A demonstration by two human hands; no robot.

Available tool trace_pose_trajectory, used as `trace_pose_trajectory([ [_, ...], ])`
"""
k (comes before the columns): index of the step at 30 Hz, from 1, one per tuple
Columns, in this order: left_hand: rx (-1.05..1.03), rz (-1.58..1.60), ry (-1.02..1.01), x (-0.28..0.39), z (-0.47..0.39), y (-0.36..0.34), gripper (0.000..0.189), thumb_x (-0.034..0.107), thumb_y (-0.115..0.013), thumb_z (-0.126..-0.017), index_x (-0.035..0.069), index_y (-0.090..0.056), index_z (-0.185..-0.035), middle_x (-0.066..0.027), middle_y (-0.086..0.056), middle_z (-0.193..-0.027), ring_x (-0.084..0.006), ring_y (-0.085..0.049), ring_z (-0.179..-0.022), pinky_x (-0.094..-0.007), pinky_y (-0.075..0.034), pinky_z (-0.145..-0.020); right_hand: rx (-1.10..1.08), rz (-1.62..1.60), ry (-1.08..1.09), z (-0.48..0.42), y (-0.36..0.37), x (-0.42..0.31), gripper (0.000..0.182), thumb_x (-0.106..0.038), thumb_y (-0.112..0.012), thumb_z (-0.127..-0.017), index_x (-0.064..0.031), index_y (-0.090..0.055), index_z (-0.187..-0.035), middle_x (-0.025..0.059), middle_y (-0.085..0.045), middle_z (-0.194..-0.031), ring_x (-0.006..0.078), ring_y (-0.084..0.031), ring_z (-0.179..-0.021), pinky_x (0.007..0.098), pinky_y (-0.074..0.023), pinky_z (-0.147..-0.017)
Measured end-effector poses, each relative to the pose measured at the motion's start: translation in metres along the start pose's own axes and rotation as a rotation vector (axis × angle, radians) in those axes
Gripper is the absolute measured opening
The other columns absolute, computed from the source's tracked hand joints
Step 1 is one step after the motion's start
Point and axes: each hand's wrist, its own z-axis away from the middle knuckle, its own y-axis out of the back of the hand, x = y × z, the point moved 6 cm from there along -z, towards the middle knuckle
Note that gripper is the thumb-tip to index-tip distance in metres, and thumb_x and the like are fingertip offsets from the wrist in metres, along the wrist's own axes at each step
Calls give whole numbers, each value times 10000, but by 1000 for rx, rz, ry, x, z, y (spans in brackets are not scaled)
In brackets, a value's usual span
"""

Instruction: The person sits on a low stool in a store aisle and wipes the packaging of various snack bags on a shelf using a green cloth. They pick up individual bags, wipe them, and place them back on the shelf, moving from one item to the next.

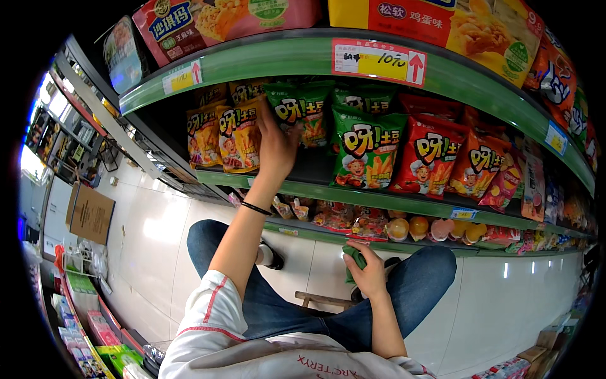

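My left hand (278,147) reaches onto the middle shelf, between a yellow snack bag (236,142) and a green snack bag (310,111) standing further back. Its fingertips are by the yellow bag's right edge; whether they grip it is not clear. To the right of this hand, another green snack bag (369,147) stands upright at the front, beside a red one (428,156) and an orange one (480,163). Low between my knees, my right hand (371,272) holds a crumpled green cloth (352,256).
Overhanging the snack bags is the upper shelf's green edge (284,59), bearing price tags and large boxed pastries (407,21). Wrapped sweets and jelly cups (419,227) fill the bottom shelf. A wooden stool (322,299) shows under me. An open cardboard box (92,211) stands to the left.
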Motion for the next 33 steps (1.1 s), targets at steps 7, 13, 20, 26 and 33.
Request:
trace_pose_trajectory([
  [7,-101,-271,92,17,-9,-17,1144,384,-845,-738,252,-95,-1592,-397,-157,-1499,-584,-403,-1284,-532,-519,-907,-34,13,23,-1,-10,2,321,-174,-716,-885,-30,-654,-1165,162,-697,-1072,313,-689,-981,368,-531,-850],
  [13,-140,-195,172,9,-17,-17,1115,293,-840,-698,245,-161,-1582,-354,-287,-1412,-536,-505,-1165,-515,-535,-867,-15,54,42,-2,-9,3,314,-168,-711,-883,-30,-655,-1159,170,-694,-1073,324,-687,-982,369,-533,-851],
  [20,-159,-178,157,3,-16,-9,1063,297,-818,-738,216,-172,-1578,-354,-324,-1387,-524,-531,-1134,-508,-538,-839,-40,102,38,-4,-12,4,315,-139,-718,-884,-23,-654,-1170,163,-691,-1144,280,-686,-1046,339,-524,-890],
  [26,-89,-188,179,7,-15,-13,1000,282,-789,-783,209,-184,-1576,-385,-267,-1441,-593,-425,-1229,-554,-491,-915,-47,109,28,-5,-16,6,304,-128,-716,-880,-23,-659,-1160,163,-699,-1118,278,-689,-1038,335,-525,-886],
  [33,-90,-314,-22,37,16,-7,955,172,-747,-766,223,-231,-1568,-387,-198,-1499,-599,-332,-1312,-591,-421,-1013,-33,139,10,-5,-17,13,313,-153,-714,-887,-45,-663,-1177,161,-702,-1119,282,-686,-1038,350,-527,-879],
])
